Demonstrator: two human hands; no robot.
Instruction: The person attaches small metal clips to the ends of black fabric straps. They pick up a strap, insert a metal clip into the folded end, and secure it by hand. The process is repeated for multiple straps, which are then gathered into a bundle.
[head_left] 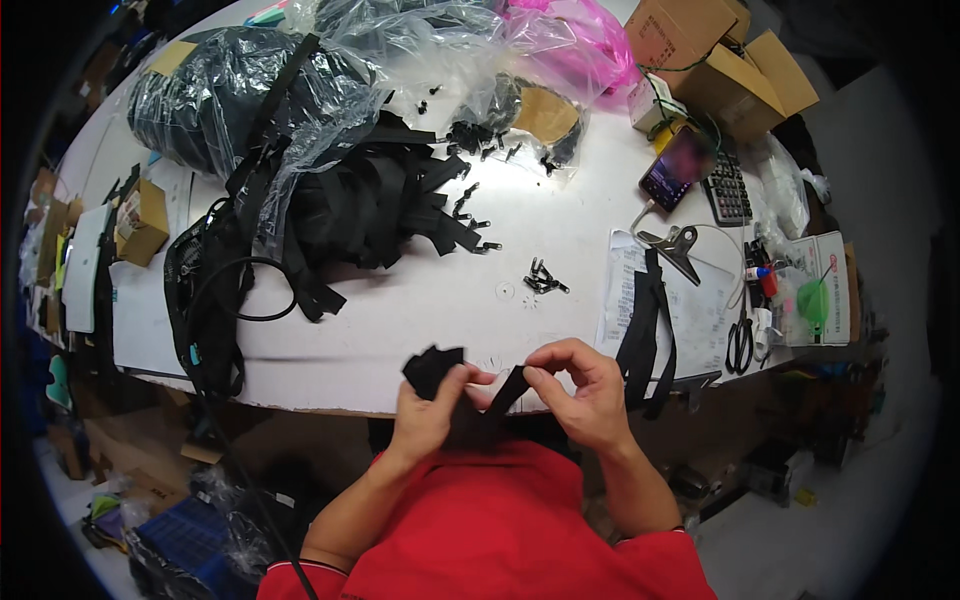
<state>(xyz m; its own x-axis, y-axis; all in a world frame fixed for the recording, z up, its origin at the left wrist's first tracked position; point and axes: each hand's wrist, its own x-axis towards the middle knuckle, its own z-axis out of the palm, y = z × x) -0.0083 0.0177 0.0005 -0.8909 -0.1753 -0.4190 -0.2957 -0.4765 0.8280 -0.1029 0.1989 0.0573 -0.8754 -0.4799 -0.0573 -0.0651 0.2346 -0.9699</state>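
Close to the table's front edge, my left hand (424, 418) is closed round a folded bunch of black fabric strips (431, 369). One black strip (506, 393) runs from there to my right hand (590, 396), whose thumb and forefinger pinch its upper end. Beyond my hands lies a small heap of black zipper sliders (545, 279). Farther left is a large pile of black strips (352, 212); small dark pieces, apparently sliders, lie along its right side. The lower part of the held strip is dark against my lap and hard to make out.
Clear plastic bags with black material (215, 95) fill the back left. To the right are a lit phone (676, 168), a calculator (728, 190), a bulldog clip (677, 252) on papers, loose black strips (645, 325) and scissors (740, 345). Open cardboard boxes (735, 90) stand behind.
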